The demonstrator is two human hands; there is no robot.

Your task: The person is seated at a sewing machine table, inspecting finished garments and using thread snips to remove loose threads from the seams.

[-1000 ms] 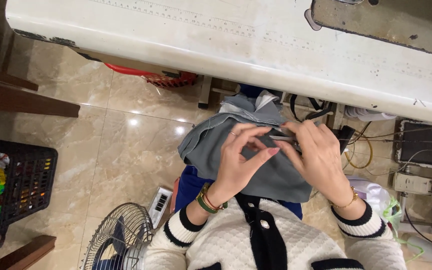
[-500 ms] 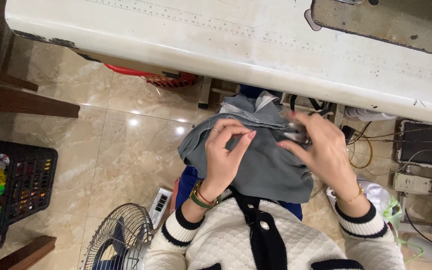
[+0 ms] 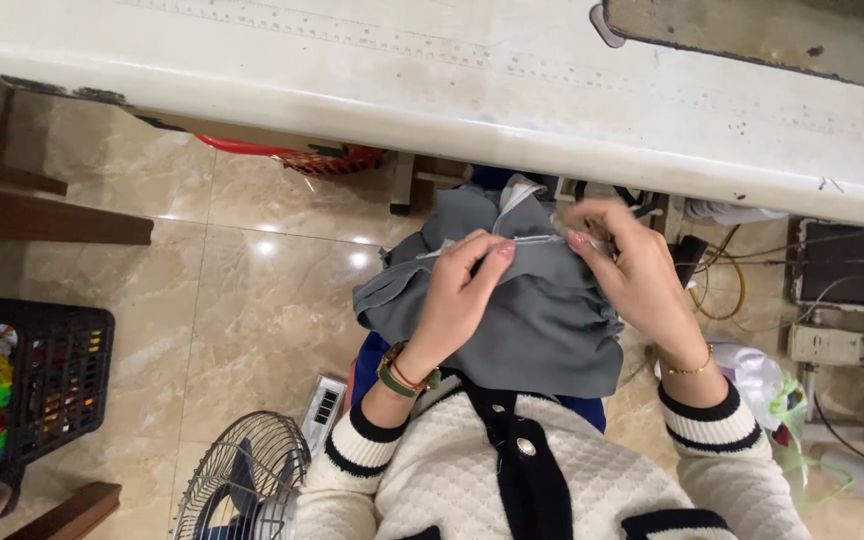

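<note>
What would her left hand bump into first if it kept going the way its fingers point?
Probably the right hand. The left hand points up and right along the grey cloth, and the two hands' fingertips sit close together; depth is hard to judge.

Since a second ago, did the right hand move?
Yes. The right hand slid up toward the white table edge, holding the grey cloth.

Your items, by finish: grey cloth (image 3: pixel 542 320), matt woven fabric, centre frame; bench (image 3: pixel 432 80), worn off-white painted top, scuffed, across the top; floor (image 3: pixel 242 290), glossy beige marble-look tile; fan (image 3: pixel 242 490), bright wire-metal guard, lower left; crate (image 3: pixel 52 390), black matt plastic.
</note>
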